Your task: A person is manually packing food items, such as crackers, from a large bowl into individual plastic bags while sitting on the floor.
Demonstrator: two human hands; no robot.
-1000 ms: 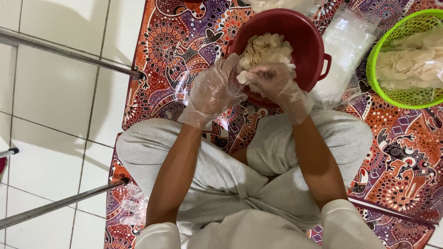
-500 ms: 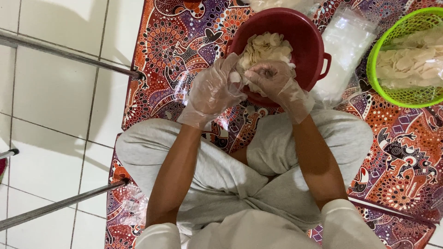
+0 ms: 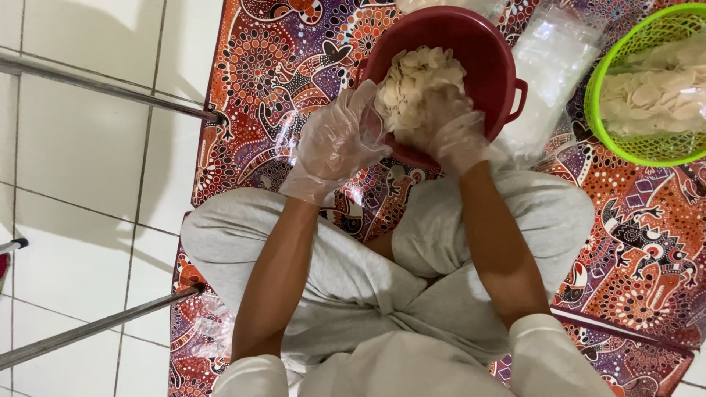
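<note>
Your gloved right hand (image 3: 452, 132) clutches pale chips (image 3: 415, 77) inside the red bowl (image 3: 489, 62) on the mat (image 3: 279, 81). Your left hand (image 3: 338, 140), fingers spread, rests against the bowl's left rim.

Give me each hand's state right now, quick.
Left hand: gloved, fingers open, empty, at the red bowl's rim.
Right hand: gloved, in the bowl on the pale chips; grip cannot be told.
</note>
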